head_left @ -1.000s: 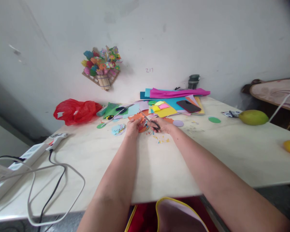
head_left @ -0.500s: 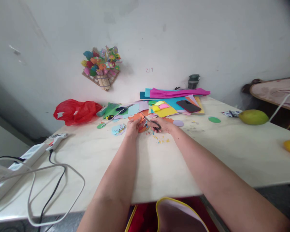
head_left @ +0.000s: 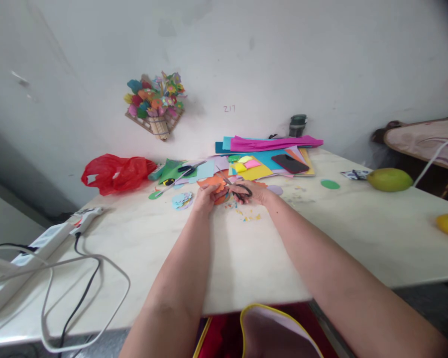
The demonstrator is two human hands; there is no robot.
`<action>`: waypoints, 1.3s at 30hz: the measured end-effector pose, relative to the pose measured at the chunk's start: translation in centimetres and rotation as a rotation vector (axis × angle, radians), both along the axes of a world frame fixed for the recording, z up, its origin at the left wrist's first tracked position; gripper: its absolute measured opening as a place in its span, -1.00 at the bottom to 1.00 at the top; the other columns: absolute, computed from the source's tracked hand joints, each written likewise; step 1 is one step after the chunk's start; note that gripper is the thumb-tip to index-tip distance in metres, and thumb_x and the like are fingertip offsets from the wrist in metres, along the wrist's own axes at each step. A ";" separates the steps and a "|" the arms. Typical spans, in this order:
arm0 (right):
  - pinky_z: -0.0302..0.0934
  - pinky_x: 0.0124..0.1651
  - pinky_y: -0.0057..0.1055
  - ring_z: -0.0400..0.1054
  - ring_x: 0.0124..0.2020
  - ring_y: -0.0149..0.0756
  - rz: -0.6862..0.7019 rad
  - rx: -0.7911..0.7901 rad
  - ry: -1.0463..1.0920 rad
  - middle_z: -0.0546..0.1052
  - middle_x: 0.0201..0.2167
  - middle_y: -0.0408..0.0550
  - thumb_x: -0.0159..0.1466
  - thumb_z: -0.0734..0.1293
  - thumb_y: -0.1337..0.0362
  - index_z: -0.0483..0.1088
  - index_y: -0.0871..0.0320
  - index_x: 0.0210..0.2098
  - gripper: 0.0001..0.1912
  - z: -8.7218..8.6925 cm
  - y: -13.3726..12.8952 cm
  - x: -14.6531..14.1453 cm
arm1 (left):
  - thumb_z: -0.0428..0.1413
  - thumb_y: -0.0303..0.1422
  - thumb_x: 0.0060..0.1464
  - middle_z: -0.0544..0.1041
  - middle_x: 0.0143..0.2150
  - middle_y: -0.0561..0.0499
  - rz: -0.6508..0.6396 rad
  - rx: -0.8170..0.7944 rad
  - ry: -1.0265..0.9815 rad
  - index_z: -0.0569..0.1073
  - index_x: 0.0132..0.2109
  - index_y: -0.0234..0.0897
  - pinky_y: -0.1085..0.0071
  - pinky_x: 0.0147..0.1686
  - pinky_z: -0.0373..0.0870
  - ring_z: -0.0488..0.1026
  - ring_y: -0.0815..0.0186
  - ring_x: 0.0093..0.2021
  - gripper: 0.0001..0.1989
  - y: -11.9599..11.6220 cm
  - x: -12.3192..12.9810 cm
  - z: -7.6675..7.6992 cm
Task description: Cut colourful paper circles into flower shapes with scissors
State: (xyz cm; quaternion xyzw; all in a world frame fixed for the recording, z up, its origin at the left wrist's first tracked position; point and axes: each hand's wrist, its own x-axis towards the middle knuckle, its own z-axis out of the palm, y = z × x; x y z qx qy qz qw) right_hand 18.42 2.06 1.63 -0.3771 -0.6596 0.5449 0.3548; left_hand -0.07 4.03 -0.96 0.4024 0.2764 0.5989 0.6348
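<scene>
My left hand (head_left: 208,197) pinches an orange paper cutout (head_left: 211,183) with a wavy edge, held just above the table. In my right hand (head_left: 251,191) are black-handled scissors (head_left: 242,194), their blades parted and pointing up and left beside the cutout's right edge. Small paper scraps (head_left: 248,215) lie scattered below both hands. A stack of pale blue scalloped cutouts (head_left: 182,200) rests left of my left hand. Behind my right wrist lies a lilac paper circle (head_left: 275,190). Part of the orange paper is hidden by my fingers.
Coloured sheets (head_left: 257,171) and a phone (head_left: 290,163) lie at the back, with second scissors (head_left: 187,169) left of them. A red plastic bag (head_left: 115,174) sits back left. A power strip (head_left: 41,243) with loose cables is at left; a mango (head_left: 390,179) lies right.
The scissors' handles have spread and the blades have opened wider at the orange cutout. The cutout has turned a little in my left hand.
</scene>
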 end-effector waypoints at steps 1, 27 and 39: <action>-0.01 -0.75 -0.57 0.27 -0.71 -0.48 -0.002 -0.002 -0.004 0.47 -0.64 -0.14 0.21 0.45 -0.01 0.33 0.18 -0.45 -0.60 0.0 0.1 0.0 | 0.35 -0.48 -0.28 0.61 -0.43 -0.05 -0.004 0.001 0.001 0.48 -0.41 -0.34 0.26 -0.19 0.59 0.60 0.23 -0.40 -0.78 0.0 0.0 0.0; 0.03 -0.74 -0.57 0.28 -0.70 -0.49 0.045 0.074 -0.010 0.47 -0.64 -0.14 0.16 0.47 -0.04 0.33 0.18 -0.50 -0.57 -0.2 0.4 0.4 | 0.24 -0.50 -0.23 0.51 -0.48 0.00 -0.025 -0.037 0.067 0.42 -0.42 -0.34 0.24 -0.32 0.56 0.49 0.30 -0.47 -0.84 -0.6 0.1 0.5; 0.02 -0.71 -0.54 0.28 -0.70 -0.47 0.037 0.115 -0.012 0.46 -0.64 -0.14 0.19 0.43 0.01 0.33 0.19 -0.50 -0.61 -0.1 0.4 0.5 | 0.21 -0.48 -0.23 0.52 -0.52 0.00 -0.062 -0.087 0.099 0.44 -0.44 -0.34 0.41 -0.50 0.46 0.45 0.35 -0.55 -0.88 -0.9 0.2 0.8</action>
